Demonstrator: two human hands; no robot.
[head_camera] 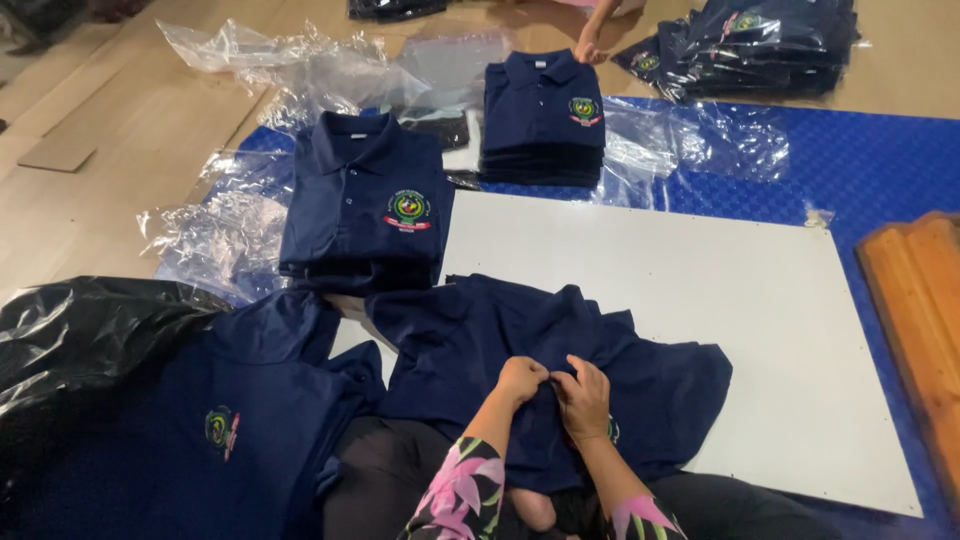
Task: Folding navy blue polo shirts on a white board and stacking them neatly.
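A loose navy polo shirt (480, 350) lies rumpled on a white board (700, 290) in front of me. My left hand (520, 380) and my right hand (585, 395) sit side by side near its front edge, both pinching the fabric close to the chest emblem. Flowered sleeves cover my forearms. A folded stack of the same navy shirts (365, 205) rests just beyond, at the board's left corner.
A second folded stack (543, 115) stands further back, with another person's hand (590, 45) touching its collar. Bagged shirts (760, 45) pile at the back right. Clear plastic bags (290, 70), a black bag (80, 330), unfolded shirts (200, 420), a blue mat (860, 170) and a wooden piece (915, 300) surround me.
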